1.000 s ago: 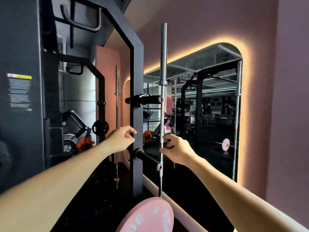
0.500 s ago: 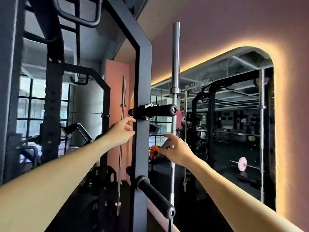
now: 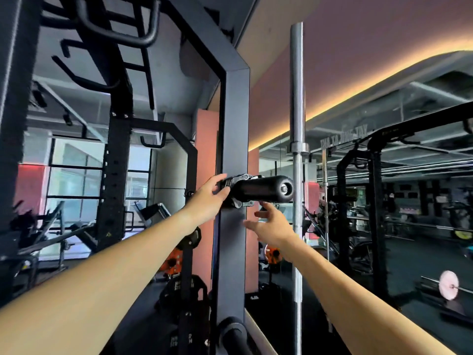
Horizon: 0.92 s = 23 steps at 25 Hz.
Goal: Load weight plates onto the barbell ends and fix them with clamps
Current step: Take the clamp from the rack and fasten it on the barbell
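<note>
Black barbell clamps (image 3: 239, 181) sit on a black horizontal peg (image 3: 266, 189) that juts from the grey rack upright (image 3: 235, 119). My left hand (image 3: 208, 201) reaches the clamps from the left, thumb on top and fingertips against them. My right hand (image 3: 273, 226) is just below the peg with fingers spread, its fingertips near the lower clamp lever. A silver barbell (image 3: 297, 98) stands upright just right of the peg. No weight plate is within reach of either hand.
A second black peg (image 3: 233, 334) sticks out low on the same upright. A wall mirror (image 3: 384, 175) on the right reflects racks and a pink plate (image 3: 448, 285) on a bar. More black racks and benches (image 3: 76, 231) stand to the left.
The view has tilted up and moved closer. Both hands rose from beside the upright and the barbell to the upper peg; the left now touches the clamps. The pink plate at the bottom left the view.
</note>
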Tool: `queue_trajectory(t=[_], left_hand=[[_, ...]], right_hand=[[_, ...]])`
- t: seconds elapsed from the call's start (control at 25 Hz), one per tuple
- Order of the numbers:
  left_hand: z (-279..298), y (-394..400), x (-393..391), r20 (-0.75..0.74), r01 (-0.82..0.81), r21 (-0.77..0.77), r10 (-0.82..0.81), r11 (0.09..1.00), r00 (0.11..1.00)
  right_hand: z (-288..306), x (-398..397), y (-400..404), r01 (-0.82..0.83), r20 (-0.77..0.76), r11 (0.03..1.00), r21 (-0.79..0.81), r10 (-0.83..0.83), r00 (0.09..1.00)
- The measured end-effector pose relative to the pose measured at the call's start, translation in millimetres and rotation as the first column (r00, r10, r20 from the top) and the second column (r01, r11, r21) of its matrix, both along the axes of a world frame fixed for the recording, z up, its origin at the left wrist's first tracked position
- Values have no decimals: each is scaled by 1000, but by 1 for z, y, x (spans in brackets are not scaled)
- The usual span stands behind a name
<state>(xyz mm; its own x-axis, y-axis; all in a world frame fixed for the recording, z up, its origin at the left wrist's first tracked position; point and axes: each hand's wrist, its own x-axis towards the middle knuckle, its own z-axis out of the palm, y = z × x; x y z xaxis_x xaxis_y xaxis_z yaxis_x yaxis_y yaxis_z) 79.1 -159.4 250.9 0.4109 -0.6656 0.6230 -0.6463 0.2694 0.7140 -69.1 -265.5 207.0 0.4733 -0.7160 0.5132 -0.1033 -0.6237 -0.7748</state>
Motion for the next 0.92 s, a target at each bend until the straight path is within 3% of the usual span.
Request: queue_trajectory(t=[0.16, 0.32, 0.72, 0.92], left_hand=[[3, -13, -16, -119, 23, -30, -27, 999, 993], [5, -6, -44, -95, -19, -66, 13, 998, 995], [-3, 59, -120, -34, -33, -131, 29, 991, 999], [-14, 101, -169, 68, 2, -150, 9, 989, 998]], right_hand=[[6, 13, -11, -188, 136, 982, 19, 184, 973], [8, 4, -16, -315, 270, 948, 44, 292, 917], [0, -68, 41, -341, 386, 940, -15, 320, 865], [-13, -121, 101, -282, 437, 959, 12, 249, 865]])
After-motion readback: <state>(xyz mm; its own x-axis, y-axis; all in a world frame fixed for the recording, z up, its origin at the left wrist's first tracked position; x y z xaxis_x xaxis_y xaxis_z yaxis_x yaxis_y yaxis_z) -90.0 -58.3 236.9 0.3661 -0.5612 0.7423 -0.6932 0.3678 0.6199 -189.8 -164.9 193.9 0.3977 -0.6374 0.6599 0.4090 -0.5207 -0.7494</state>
